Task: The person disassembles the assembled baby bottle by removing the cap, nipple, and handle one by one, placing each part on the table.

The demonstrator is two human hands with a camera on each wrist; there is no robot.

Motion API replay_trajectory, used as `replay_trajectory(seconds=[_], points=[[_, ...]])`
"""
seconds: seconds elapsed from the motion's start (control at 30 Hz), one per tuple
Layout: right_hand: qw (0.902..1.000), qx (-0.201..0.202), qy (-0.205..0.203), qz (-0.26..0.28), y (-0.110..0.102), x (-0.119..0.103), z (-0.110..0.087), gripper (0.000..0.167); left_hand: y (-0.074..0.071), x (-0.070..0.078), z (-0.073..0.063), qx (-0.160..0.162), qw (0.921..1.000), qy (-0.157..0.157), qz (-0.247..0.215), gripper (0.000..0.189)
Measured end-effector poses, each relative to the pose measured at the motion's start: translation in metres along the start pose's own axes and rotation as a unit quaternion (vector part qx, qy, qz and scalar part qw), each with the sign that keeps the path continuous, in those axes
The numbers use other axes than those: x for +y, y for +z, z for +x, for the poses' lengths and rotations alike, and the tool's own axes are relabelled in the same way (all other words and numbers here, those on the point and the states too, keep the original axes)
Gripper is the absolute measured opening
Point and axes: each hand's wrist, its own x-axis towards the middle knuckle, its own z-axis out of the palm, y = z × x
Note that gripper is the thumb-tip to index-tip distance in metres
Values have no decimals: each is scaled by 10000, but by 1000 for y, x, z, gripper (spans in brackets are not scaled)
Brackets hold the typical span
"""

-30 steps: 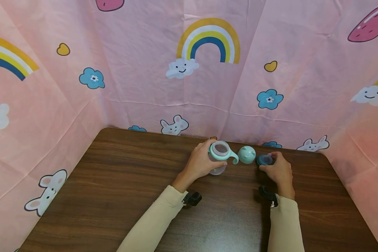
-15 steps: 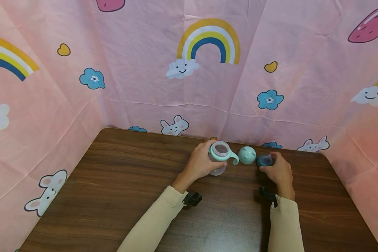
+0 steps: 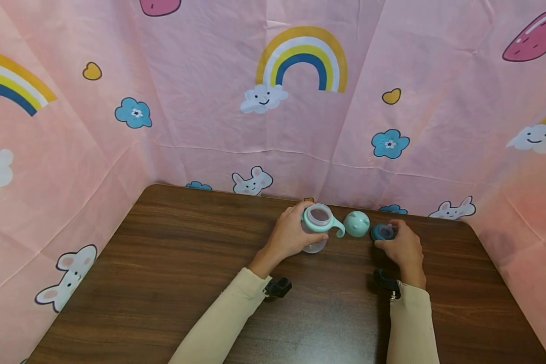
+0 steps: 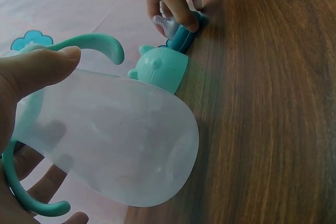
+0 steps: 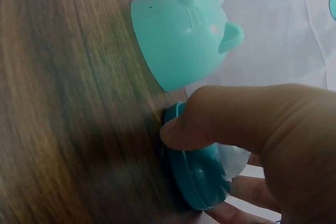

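Note:
My left hand (image 3: 291,232) grips a translucent baby bottle (image 4: 121,135) round its upper part, beside the mint ring with two curved handles (image 4: 100,44). The bottle has no top on and its round mouth (image 3: 320,214) faces up. To its right a mint dome-shaped cap (image 3: 357,224) with small ears stands on the table. Beyond that, my right hand (image 3: 401,246) pinches a teal nipple collar (image 5: 197,177) between thumb and fingers. A clear nipple (image 4: 167,26) rises from the collar, which sits on the tabletop. Part of the collar is hidden by the thumb.
The brown wood-grain table (image 3: 186,263) ends at its back edge just behind the bottle and cap. A pink printed cloth (image 3: 200,101) hangs behind it and along both sides. Black wrist bands with camera mounts (image 3: 277,287) sit on both wrists.

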Motion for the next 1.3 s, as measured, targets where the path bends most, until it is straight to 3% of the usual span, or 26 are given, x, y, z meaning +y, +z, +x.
replay_trajectory(seconds=[0.43,0.77,1.07,1.3], points=[[10000,-38,-67,20,-2,0,-1,83,1,-2,0,19,10000,30,27,85],[9984,242,-470,208,-14,-4,-5,79,0,-2,-1,42,10000,52,-14,85],[9898,1052,-885,374,-33,-32,-21,69,0,-1,-1,28,10000,39,-33,85],[9815,1200,-1424,438,-46,-58,-38,62,-1,0,-1,27,10000,48,-3,85]])
